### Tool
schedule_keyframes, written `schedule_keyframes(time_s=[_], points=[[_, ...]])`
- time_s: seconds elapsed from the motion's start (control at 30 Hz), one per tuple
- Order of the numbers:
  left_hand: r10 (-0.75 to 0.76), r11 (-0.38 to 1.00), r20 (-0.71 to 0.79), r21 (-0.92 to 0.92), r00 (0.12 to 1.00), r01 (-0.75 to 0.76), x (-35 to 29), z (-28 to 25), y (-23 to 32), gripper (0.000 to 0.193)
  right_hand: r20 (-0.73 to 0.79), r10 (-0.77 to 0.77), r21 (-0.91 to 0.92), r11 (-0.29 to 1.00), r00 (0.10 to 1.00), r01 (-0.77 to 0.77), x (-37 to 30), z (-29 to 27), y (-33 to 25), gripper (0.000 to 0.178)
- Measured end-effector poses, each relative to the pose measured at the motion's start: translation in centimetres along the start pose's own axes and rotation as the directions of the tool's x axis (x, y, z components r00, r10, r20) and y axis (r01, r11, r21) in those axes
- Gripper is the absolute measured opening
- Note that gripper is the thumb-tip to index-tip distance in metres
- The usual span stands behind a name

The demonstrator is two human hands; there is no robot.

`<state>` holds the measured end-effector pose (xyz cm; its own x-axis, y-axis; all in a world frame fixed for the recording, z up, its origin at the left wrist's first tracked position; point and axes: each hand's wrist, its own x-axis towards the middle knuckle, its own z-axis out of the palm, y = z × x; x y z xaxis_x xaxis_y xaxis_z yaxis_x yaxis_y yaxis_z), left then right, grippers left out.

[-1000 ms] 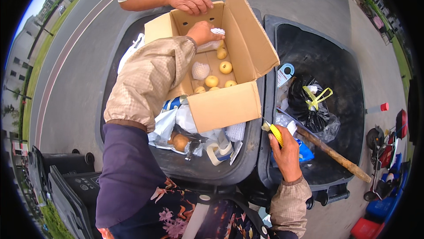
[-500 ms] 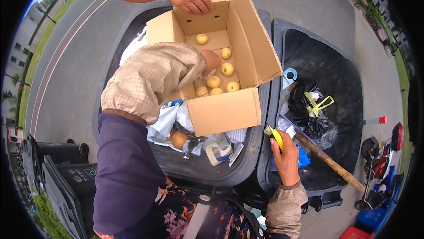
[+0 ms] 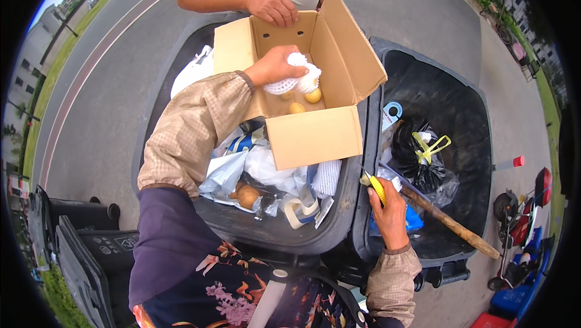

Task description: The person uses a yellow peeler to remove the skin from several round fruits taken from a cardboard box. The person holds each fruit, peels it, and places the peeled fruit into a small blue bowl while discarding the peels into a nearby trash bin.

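An open cardboard box [image 3: 315, 137] stands over the left bin, with round yellow fruits [image 3: 313, 95] inside it. Above the fruits, my left hand [image 3: 275, 67] is closed on white foam netting [image 3: 308, 78]; whether a fruit sits in the netting, I cannot tell. My right hand [image 3: 390, 218] grips a yellow utility knife [image 3: 379, 191] near the edges of the two bins, its blade out and pointing up and away from me. Across from me, another person's hand [image 3: 273, 7] rests on the box's far edge.
The left bin [image 3: 330, 231] holds plastic bags, foam netting and a round brown item [image 3: 247, 196]. In the right bin [image 3: 463, 140] lie a black bag [image 3: 417, 164] with yellow ties and a wooden stick [image 3: 451, 222] across the rim. More bins [image 3: 100, 261] stand at left.
My left hand has risen from among the fruits and now shows white foam netting in its grasp. The box appears slightly shifted. My right hand keeps the knife in nearly the same place.
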<state>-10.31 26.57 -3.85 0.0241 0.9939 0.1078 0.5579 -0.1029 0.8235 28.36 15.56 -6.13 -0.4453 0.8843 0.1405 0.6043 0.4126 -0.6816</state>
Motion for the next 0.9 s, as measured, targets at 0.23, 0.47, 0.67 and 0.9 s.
schedule_keyframes(time_s=[0.23, 0.47, 0.67, 0.9], points=[[0.027, 0.999, -0.315, 0.032, 0.949, -0.018, -0.8, 1.4, -0.2, 0.018, -0.016, -0.011, -0.006, 1.000, 1.000, 0.011, -0.1, 0.0, -0.3, 0.026], [-0.234, 0.881, -0.163, -0.452, 0.959, 0.138, -1.6, 1.6, 1.1, 0.021, -0.020, -0.019, -0.006, 1.000, 1.000, 0.019, -0.1, 0.0, -0.2, 0.025], [-0.177, 0.920, 0.010, -0.352, 0.984, 0.169, -1.3, 1.9, 0.6, 0.028, -0.017, -0.035, -0.003, 0.999, 0.999, 0.035, -0.1, -0.1, -0.3, 0.024], [-0.304, 0.588, 0.283, -0.695, 0.910, 0.413, -5.0, 2.5, 7.2, 0.029, -0.204, 0.002, 0.199, 0.979, 0.979, 0.039, -0.1, -0.4, -0.2, 0.026]])
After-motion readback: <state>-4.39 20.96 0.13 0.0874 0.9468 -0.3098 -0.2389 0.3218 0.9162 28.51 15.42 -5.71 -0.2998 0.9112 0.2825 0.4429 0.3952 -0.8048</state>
